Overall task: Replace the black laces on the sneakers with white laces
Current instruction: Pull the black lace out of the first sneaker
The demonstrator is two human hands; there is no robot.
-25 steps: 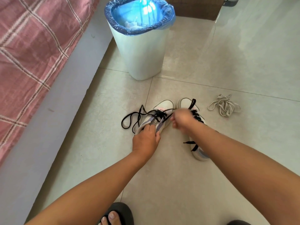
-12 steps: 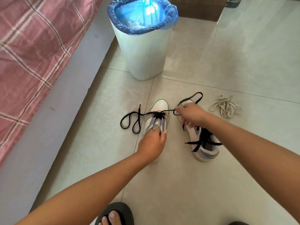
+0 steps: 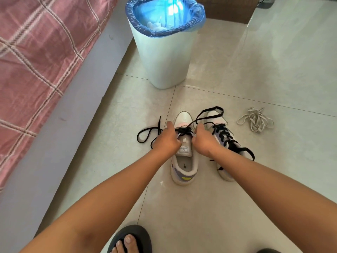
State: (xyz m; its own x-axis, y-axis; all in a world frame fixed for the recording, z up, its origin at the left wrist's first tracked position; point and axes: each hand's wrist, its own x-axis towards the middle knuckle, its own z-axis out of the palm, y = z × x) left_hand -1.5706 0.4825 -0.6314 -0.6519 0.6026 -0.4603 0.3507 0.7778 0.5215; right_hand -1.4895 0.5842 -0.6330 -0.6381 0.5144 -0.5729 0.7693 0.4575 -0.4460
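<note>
Two white sneakers with purple trim stand side by side on the tiled floor. The left sneaker (image 3: pixel 184 167) has its tongue exposed and only the lowest rows still hold its black lace (image 3: pixel 184 131), whose loose ends trail left (image 3: pixel 145 134) and loop over the right shoe (image 3: pixel 209 114). My left hand (image 3: pixel 166 141) and my right hand (image 3: pixel 202 143) sit at either side of the tongue, fingers curled and pinching that lace. The right sneaker (image 3: pixel 226 143) is fully laced in black. A bundle of white laces (image 3: pixel 256 121) lies to the right.
A white bin (image 3: pixel 164 57) with a blue liner stands just beyond the shoes. A bed with a pink checked cover (image 3: pixel 36 61) and grey frame runs along the left. My foot in a dark sandal (image 3: pixel 131 240) is at the bottom edge.
Both hands have come together on the left sneaker's lacing. The right hand drew lace out to the right, then returned. More of the tongue now shows, and the view has shifted closer.
</note>
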